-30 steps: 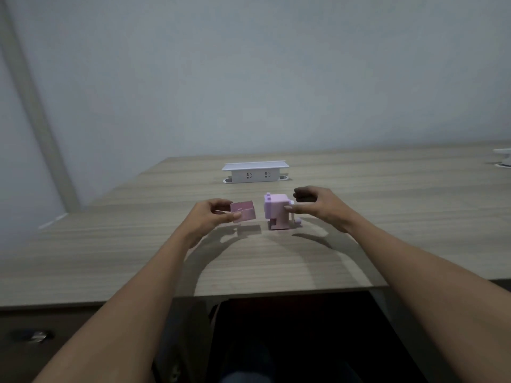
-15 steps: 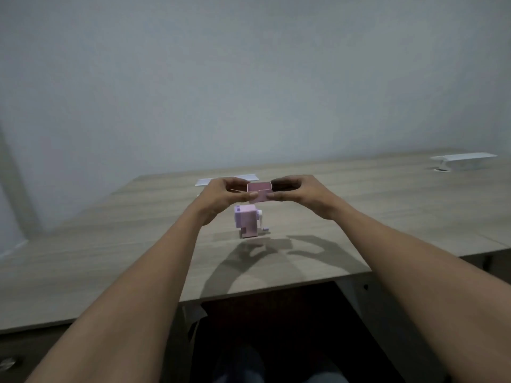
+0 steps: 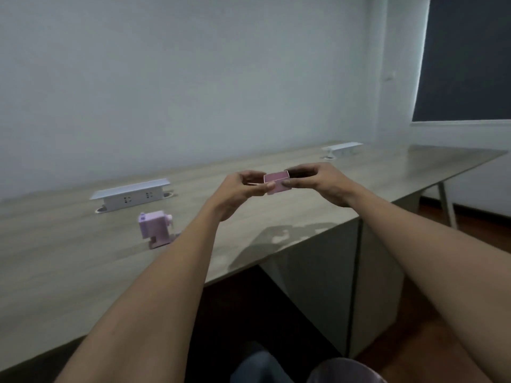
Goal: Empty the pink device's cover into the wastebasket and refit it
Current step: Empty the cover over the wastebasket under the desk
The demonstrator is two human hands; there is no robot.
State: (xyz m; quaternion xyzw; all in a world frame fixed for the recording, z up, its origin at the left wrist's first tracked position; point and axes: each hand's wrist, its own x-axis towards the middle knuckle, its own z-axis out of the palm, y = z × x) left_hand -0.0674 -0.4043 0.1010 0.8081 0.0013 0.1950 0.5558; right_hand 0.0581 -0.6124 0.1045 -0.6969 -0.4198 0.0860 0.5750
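The pink device (image 3: 156,228), a small boxy sharpener with a side crank, stands upright on the wooden table (image 3: 55,261), left of my arms. Its darker pink cover (image 3: 277,182), a small open box, is held in the air above the table's right part. My left hand (image 3: 240,191) pinches the cover's left side and my right hand (image 3: 322,184) grips its right side. At the bottom edge, right of centre, shows the rounded rim of a wastebasket (image 3: 345,371), only partly in view.
A white socket block (image 3: 132,195) stands behind the device and a second one (image 3: 343,149) lies farther right. A grey cabinet (image 3: 326,283) fills the space under the table's right part. A dark panel (image 3: 467,56) hangs on the right wall.
Both hands have carried the cover to the right, away from the device. My view has swung right, so the device now lies at the left and the wastebasket rim has appeared.
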